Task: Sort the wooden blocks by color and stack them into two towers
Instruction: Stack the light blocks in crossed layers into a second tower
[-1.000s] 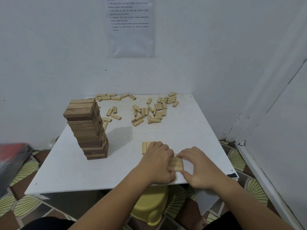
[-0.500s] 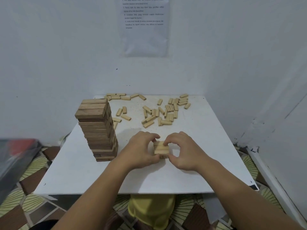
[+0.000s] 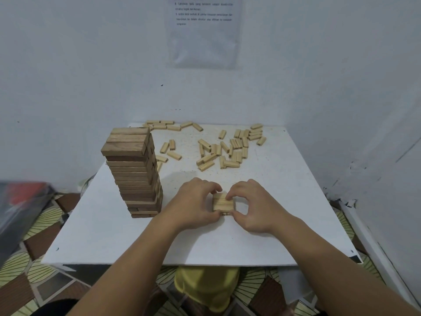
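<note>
From the head camera, a low light stack [image 3: 223, 202] of pale blocks sits on the white table [image 3: 159, 242], directly between the two hands. The left hand [image 3: 196, 201] clasps its left side and the right hand [image 3: 252, 204] its right side, curled fingers at the far edge and thumbs at the near corners. The dark tower [image 3: 134, 174] stands just left of the left hand, and loose pale blocks [image 3: 223, 149] lie scattered beyond.
</note>
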Tool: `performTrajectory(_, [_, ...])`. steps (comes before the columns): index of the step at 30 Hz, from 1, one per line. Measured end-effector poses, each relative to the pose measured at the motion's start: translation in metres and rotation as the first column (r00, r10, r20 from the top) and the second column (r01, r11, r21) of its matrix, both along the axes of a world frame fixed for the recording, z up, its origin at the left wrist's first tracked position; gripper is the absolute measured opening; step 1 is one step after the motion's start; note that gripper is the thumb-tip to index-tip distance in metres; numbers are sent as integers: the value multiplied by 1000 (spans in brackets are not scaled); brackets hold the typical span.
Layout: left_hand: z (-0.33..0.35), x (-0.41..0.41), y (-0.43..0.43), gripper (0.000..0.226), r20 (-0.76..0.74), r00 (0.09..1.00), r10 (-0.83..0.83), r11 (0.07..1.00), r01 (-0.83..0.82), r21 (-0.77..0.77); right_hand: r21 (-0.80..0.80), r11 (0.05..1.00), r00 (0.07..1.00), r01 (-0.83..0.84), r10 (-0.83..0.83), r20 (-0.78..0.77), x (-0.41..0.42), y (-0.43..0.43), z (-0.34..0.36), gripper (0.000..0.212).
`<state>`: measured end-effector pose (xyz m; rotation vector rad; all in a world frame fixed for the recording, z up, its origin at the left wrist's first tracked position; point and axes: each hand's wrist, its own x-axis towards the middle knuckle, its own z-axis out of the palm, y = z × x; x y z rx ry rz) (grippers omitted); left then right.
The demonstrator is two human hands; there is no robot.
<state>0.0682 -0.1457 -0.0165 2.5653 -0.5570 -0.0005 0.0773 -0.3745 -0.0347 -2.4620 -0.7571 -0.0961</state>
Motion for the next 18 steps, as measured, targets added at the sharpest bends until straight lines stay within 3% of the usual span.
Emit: performTrajectory(18, [-4, -2, 1, 60, -9, 1000, -22, 999, 22, 25, 32, 999, 998, 29, -27, -53, -9, 2, 0, 32])
